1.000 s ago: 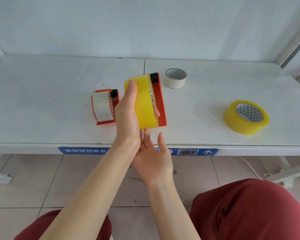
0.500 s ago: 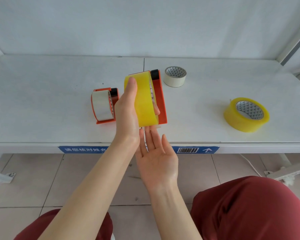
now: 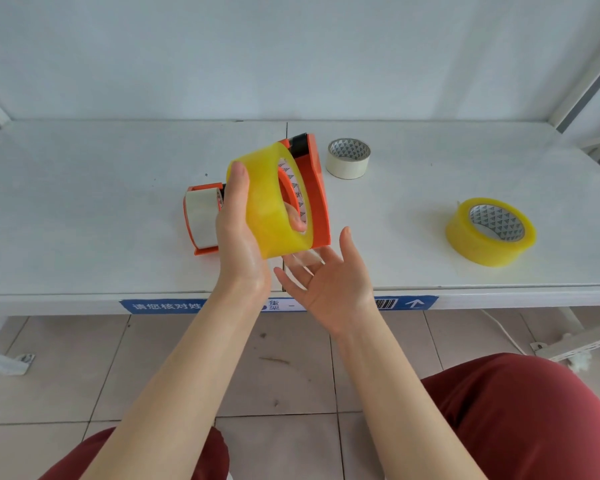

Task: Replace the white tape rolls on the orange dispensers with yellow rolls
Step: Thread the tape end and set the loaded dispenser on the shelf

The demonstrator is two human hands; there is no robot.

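our left hand (image 3: 238, 233) grips the yellow roll (image 3: 267, 202) on the orange dispenser (image 3: 317, 188), our right hand (image 3: 329, 282) lies open under the tape end (image 3: 303, 258), and we should feed it straight.

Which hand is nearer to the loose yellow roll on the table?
Right. The right hand lies left of the loose yellow roll; the left hand, holding the orange dispenser, is farther left.

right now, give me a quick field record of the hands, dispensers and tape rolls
left hand: grips mounted yellow roll on held dispenser, above table edge
right hand: open, palm up, just below that roll
second dispenser: on table, fitted white roll on it
loose white roll: flat on table, far side
loose yellow roll: flat on table, right
progress: one dispenser yellow, one white
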